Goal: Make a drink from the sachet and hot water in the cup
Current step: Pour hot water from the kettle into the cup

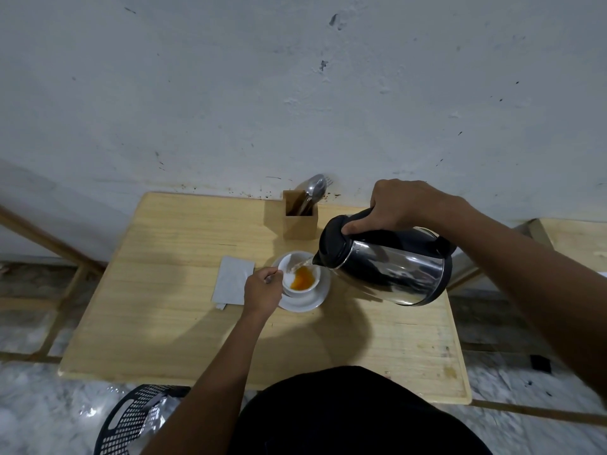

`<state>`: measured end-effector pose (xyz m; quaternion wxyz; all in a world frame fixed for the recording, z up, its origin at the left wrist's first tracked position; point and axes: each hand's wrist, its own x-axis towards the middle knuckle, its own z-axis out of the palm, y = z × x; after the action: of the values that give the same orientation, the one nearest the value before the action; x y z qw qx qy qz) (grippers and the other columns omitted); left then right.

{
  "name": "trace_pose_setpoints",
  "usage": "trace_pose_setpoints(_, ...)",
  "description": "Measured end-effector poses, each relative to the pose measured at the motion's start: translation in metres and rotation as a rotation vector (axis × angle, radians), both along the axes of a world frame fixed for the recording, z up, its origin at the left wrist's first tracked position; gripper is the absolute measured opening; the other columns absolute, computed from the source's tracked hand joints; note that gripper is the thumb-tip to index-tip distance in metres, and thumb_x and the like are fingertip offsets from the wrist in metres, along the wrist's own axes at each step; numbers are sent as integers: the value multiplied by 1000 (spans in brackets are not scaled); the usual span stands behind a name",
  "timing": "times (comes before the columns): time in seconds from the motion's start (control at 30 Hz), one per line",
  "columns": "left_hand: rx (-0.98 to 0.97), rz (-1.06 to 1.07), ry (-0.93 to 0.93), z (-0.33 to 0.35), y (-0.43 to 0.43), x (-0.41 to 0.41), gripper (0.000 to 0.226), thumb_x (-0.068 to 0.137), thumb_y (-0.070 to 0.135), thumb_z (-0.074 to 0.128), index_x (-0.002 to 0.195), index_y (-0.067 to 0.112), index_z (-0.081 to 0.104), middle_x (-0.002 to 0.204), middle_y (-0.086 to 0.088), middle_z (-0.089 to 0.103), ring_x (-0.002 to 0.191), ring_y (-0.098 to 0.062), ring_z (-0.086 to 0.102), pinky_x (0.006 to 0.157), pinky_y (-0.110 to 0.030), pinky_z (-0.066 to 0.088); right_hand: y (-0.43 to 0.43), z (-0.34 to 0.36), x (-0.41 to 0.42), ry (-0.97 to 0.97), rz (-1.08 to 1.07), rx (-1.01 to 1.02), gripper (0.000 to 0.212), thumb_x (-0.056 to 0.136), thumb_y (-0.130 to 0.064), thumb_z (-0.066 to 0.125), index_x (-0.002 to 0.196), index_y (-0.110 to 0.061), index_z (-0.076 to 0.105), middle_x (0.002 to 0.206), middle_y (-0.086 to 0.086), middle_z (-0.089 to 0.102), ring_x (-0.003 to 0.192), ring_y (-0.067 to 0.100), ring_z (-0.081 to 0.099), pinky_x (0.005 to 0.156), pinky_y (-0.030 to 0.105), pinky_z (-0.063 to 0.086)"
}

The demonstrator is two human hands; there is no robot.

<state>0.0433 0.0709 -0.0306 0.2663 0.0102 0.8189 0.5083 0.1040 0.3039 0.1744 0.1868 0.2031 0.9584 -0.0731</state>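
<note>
The right hand [399, 205] gripped the black handle of the kettle [387, 261], its fingers [356, 226] wrapped tightly around it. The kettle was tilted to the left, and a thin stream of water [301, 265] ran from its spout into the cup [300, 274]. The cup stood on a saucer [313, 300] near the middle of the worktop [170, 316]; inside it were white powder and orange liquid. The left hand [262, 292] was just beside the cup on its left, its fingers pinching a small metal thing, perhaps a spoon handle. The sachet [231, 284] lay flat on the worktop, left of the saucer. A wooden holder [300, 221] with spoons stood behind the cup.
</note>
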Motion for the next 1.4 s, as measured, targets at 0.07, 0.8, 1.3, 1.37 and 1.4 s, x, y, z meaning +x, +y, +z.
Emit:
trace_pose_setpoints(0.07, -3, -4, 6, 0, 0, 0, 24, 91, 22, 54, 108, 11, 67, 96, -12, 71, 86, -30, 68, 78, -35, 52, 1, 0, 1, -4, 3, 2, 71, 63, -83, 60, 57, -16, 40, 54, -3, 45, 50, 16, 43, 56, 29, 33)
trace_pose_setpoints(0.8, -5, -29, -14, 5, -1, -1, 22, 92, 24, 55, 104, 12, 67, 92, -14, 72, 87, -30, 68, 81, -39, 53, 2, -8, 11, -16, -28, -2, 71, 62, -84, 60, 58, -14, 48, 54, -3, 50, 51, 16, 48, 58, 30, 37)
trace_pose_setpoints(1.3, -18, -35, 2, 3, -1, -1, 24, 92, 25, 55, 106, 11, 67, 95, -14, 71, 85, -30, 68, 73, -31, 51, 5, -8, 16, -18, -35, -1, 72, 61, -86, 58, 61, -15, 48, 58, -1, 53, 54, 16, 50, 57, 29, 37)
trace_pose_setpoints(1.37, -23, -33, 7, 3, -1, -1, 24, 92, 25, 55, 106, 11, 67, 95, -14, 72, 83, -29, 68, 71, -30, 50, 6, -7, 16, -15, -37, -2, 73, 61, -86, 58, 62, -15, 48, 60, -1, 54, 55, 17, 52, 57, 29, 37)
trace_pose_setpoints(1.4, -25, -33, 10, 3, -1, -1, 24, 92, 26, 55, 106, 11, 68, 95, -14, 72, 82, -29, 68, 71, -30, 51, 6, -8, 16, -15, -39, -1, 72, 61, -86, 58, 63, -15, 48, 61, -1, 55, 57, 16, 52, 57, 29, 37)
